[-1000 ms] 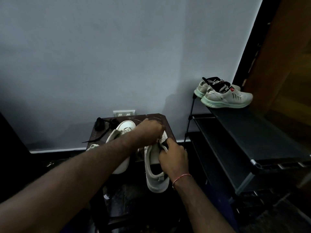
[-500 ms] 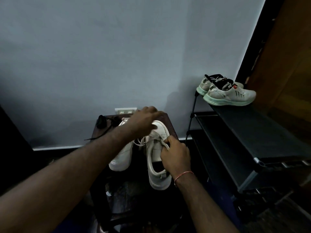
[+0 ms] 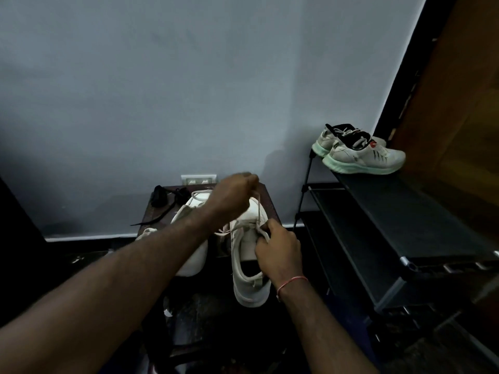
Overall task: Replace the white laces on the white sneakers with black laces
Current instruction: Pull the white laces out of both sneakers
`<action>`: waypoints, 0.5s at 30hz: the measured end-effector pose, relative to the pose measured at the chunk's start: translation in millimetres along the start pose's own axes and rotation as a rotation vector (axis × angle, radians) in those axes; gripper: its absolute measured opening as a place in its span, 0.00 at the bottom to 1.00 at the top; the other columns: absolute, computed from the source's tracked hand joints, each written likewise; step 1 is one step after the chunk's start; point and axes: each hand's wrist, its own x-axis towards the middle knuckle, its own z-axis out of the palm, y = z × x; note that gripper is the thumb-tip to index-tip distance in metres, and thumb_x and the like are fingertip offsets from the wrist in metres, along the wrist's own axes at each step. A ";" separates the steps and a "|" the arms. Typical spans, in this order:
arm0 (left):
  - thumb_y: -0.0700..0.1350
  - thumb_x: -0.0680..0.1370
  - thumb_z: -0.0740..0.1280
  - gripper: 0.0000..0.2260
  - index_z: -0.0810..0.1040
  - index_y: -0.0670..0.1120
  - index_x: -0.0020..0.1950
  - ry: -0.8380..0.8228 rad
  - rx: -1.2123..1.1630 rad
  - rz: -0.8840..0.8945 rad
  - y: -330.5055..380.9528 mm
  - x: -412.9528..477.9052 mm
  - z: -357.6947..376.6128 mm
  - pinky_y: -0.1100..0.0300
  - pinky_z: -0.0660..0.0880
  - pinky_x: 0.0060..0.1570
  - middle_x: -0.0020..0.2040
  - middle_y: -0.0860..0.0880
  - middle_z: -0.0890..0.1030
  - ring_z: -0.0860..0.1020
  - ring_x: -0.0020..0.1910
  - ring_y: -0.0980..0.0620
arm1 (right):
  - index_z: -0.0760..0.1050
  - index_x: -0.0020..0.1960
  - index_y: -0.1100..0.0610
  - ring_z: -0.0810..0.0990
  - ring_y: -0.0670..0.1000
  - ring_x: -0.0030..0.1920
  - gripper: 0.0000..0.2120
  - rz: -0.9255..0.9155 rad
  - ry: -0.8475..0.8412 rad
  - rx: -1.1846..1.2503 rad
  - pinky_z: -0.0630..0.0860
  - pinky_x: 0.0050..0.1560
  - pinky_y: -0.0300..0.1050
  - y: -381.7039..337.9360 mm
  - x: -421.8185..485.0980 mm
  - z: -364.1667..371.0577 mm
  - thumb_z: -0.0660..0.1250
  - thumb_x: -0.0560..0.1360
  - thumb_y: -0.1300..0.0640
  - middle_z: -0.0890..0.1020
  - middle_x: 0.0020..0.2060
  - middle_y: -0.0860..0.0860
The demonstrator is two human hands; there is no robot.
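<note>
The left hand (image 3: 234,196) hangs raised over a small dark wooden table (image 3: 270,205), its fingertips pinched shut on a flat white lace (image 3: 258,209) that runs taut from them straight down to the eyelets of the right-side white leather sneaker (image 3: 247,268). Just below that pinch, the right hand (image 3: 278,249), with a thin red thread band (image 3: 292,282) at its wrist, curls its fingers round the sneaker's eyelet edge and tongue, holding the shoe down with its toe pointing away from the person. More loose loops of white lace trail left of these fingers. The other white leather sneaker (image 3: 194,263) lies beside it, partly under the left forearm. Well left of the left fingertips, at the table's far corner, lies a bundle of black laces (image 3: 162,197), one end trailing off the edge. A white wall socket (image 3: 198,180) sits just beyond the left knuckles. Far right of both hands stands a black metal tiered shoe rack (image 3: 405,225); its top shelf holds a pair of pale running shoes with mint-green soles (image 3: 364,157).
</note>
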 end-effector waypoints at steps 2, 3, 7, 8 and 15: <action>0.34 0.72 0.66 0.06 0.76 0.46 0.43 0.182 -0.121 -0.133 -5.8 10.6 -6.0 0.56 0.66 0.37 0.43 0.46 0.80 0.77 0.43 0.44 | 0.75 0.50 0.51 0.79 0.62 0.49 0.08 -0.020 -0.002 -0.016 0.78 0.47 0.52 1.4 0.1 1.8 0.63 0.71 0.56 0.82 0.46 0.56; 0.34 0.73 0.66 0.06 0.76 0.46 0.43 0.244 -0.173 -0.192 -9.4 17.4 -12.5 0.57 0.67 0.38 0.43 0.45 0.80 0.77 0.42 0.44 | 0.75 0.49 0.52 0.79 0.62 0.48 0.07 -0.031 0.002 -0.021 0.77 0.47 0.52 2.4 0.2 3.3 0.63 0.71 0.56 0.83 0.45 0.56; 0.36 0.74 0.67 0.10 0.77 0.42 0.55 0.032 0.138 -0.286 -25.0 26.1 -27.9 0.51 0.72 0.50 0.54 0.42 0.79 0.76 0.54 0.41 | 0.74 0.46 0.51 0.80 0.60 0.47 0.04 -0.009 0.021 0.015 0.77 0.46 0.51 3.1 1.6 4.2 0.63 0.72 0.55 0.83 0.44 0.54; 0.39 0.75 0.67 0.14 0.75 0.41 0.60 -0.038 0.223 -0.287 -24.1 20.3 -26.5 0.49 0.71 0.53 0.58 0.41 0.77 0.75 0.57 0.40 | 0.74 0.46 0.50 0.80 0.60 0.48 0.04 0.006 0.022 0.029 0.77 0.47 0.51 3.5 2.6 3.9 0.63 0.72 0.55 0.83 0.44 0.53; 0.49 0.73 0.68 0.07 0.79 0.46 0.41 0.143 -0.252 -0.477 25.8 -76.2 -4.9 0.59 0.71 0.38 0.37 0.50 0.80 0.78 0.38 0.51 | 0.77 0.50 0.49 0.81 0.55 0.49 0.07 -0.008 0.014 0.068 0.77 0.50 0.47 7.3 10.5 3.2 0.66 0.73 0.50 0.84 0.48 0.50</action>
